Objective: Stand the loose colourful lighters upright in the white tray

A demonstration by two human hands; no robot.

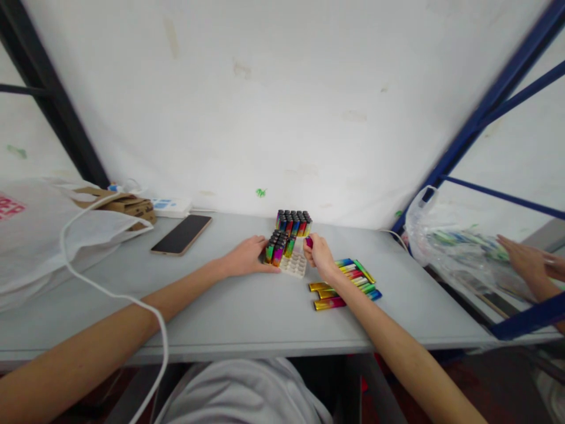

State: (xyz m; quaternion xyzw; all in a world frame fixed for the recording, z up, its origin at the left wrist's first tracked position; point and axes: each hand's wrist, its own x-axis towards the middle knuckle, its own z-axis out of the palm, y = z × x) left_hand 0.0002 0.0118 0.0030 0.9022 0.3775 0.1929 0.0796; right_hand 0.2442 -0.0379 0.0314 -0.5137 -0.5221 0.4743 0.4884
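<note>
A white tray [293, 265] with rows of round holes sits mid-table. Black-topped lighters [278, 250] in shiny rainbow colours stand upright in its left part. My left hand [248, 257] grips the tray's left edge, thumb along the front, fingers partly hidden behind the lighters. My right hand [319, 255] is closed just right of the tray; a magenta lighter [309, 242] pokes out of its fist, the rest of it covered. Under and beside my right forearm lie several loose shiny lighters [330, 303], flat and roughly side by side. Behind the tray stands another block of upright lighters [295, 224].
A dark-screened phone [182, 234] lies to the left. Farther left are a white plastic bag [66, 235], a cardboard box [128, 207] and a white cable [110, 288]. Past the blue frame [468, 135], another person's hand [525, 262] is near clear plastic bags [424, 229].
</note>
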